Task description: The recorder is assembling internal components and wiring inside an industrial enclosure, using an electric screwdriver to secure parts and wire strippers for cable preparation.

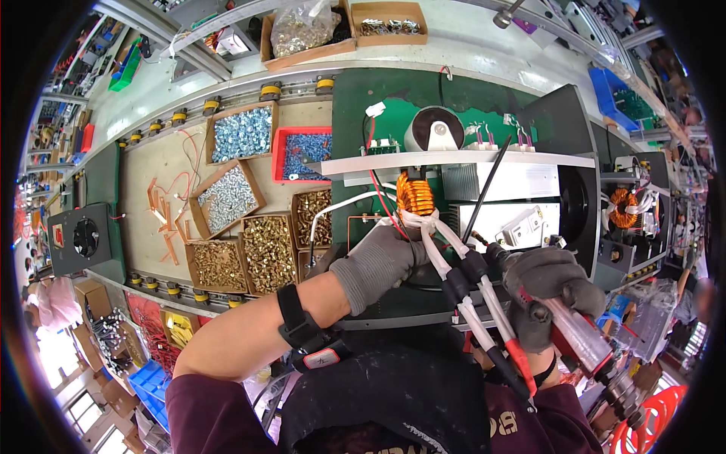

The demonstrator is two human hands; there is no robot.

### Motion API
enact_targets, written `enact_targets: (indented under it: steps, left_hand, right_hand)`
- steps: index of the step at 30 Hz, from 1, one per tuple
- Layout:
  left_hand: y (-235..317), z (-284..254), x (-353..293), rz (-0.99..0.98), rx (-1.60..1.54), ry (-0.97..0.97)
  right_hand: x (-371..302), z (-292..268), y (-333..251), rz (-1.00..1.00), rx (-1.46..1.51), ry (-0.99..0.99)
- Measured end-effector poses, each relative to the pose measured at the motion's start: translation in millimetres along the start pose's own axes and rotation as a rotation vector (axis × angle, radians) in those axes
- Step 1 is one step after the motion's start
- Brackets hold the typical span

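Observation:
My left hand (382,261), in a grey glove, reaches into an open metal chassis (461,160) just below a copper-wound coil (415,194). Its fingers look curled in beside thick white cables (432,246), which partly hide the fingertips and whatever they grip. In my right hand (548,284), also gloved, is a power screwdriver (581,333) with a clear-and-red body. Its bit points left into the chassis, near the silver heatsink block (522,228). The cables have black sleeves and run down toward me, one ending in a red sleeve (520,362).
Left of the chassis stand cardboard trays of brass fasteners (268,253) and silver screws (227,198), plus a red bin (278,155) of blue parts. Copper strips (161,212) lie farther left. Another chassis (634,212) sits at right; a red coiled hose (654,424) hangs lower right.

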State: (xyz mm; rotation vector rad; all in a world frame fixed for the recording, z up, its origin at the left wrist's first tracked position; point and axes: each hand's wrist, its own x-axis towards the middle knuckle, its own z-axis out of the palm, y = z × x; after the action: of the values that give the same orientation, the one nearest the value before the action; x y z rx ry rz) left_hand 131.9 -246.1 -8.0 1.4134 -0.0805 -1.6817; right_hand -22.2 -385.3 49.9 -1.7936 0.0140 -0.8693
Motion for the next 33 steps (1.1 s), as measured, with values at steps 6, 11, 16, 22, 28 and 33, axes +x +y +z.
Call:
enact_targets:
  steps: [6,11,16,22,28,33]
  left_hand:
    - [-1,1,2,0.037,0.067,0.041]
    - [-2,1,5,0.066,0.1,0.048]
    - [-4,2,7,0.086,0.096,0.078]
    - [-1,-2,3,0.021,0.141,0.088]
    - [2,-28,-48,0.463,-0.161,0.192]
    - [25,-5,-103,0.544,-0.221,0.281]
  right_hand:
    - [1,10,3,0.095,-0.075,0.293]
    - [24,24,0,0.242,-0.024,0.285]
    - [24,27,12,0.151,-0.086,0.247]
    - [15,26,17,0.139,-0.055,0.182]
    - [34,5,-22,0.28,0.045,0.238]
    - [60,-25,-68,-0.185,0.206,0.531]
